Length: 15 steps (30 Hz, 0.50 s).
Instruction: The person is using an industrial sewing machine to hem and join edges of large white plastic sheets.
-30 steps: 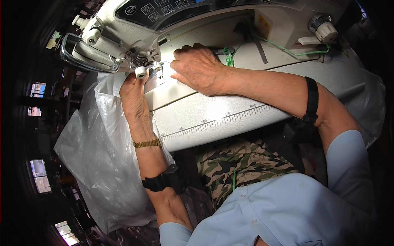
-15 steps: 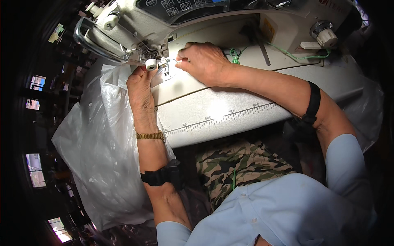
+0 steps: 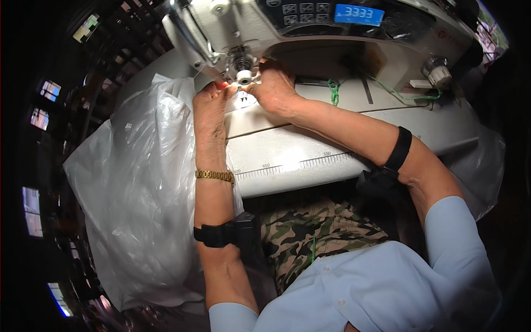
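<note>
Above your hands, your sewing machine (image 3: 251, 25) carries a blue screen (image 3: 359, 15) showing one large row of pale digits, with tiny marks beneath that are too small to read. Left of it, on the same dark panel, you have square buttons (image 3: 305, 14) in two rows of three, each bearing a small pale line sign. Red lettering (image 3: 451, 36) stands toward the machine's right end, too blurred to read fully. Along the front of your white table (image 3: 282, 180) runs a black ruler scale (image 3: 301, 161), its numbers rising from left to right.
</note>
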### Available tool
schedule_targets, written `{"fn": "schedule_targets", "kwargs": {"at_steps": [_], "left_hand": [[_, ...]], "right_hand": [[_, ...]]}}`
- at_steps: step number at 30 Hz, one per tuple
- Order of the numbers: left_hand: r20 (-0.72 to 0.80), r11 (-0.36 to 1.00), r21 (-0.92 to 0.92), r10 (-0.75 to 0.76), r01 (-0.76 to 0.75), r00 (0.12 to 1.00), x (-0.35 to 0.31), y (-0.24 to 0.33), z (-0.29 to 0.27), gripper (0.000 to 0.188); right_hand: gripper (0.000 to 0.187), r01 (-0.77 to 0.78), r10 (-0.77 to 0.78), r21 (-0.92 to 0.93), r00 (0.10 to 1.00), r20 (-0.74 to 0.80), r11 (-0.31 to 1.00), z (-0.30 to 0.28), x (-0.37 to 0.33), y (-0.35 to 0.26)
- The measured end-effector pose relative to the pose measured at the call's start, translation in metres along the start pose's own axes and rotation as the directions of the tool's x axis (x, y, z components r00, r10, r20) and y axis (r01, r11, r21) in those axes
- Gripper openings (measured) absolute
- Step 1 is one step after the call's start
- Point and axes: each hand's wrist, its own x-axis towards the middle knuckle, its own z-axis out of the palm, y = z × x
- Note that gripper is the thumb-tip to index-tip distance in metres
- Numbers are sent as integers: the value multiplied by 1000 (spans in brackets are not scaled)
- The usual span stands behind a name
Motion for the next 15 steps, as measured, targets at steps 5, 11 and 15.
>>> {"fn": "schedule_targets", "kwargs": {"at_steps": [5,11,15], "left_hand": [[28,996,85,-40,37,999,0,4,-2,12],[16,994,106,-16,14,1000,-4,9,0,12],[-11,993,119,5,-3,1000,-5,10,1,12]], "right_hand": [[35,44,-46,36,998,41,998,-2,-1,2],[34,46,-47,13,997,61,999,-1,-2,1],[32,12,-13,24,999,31,1000,4,-1,3]]}}
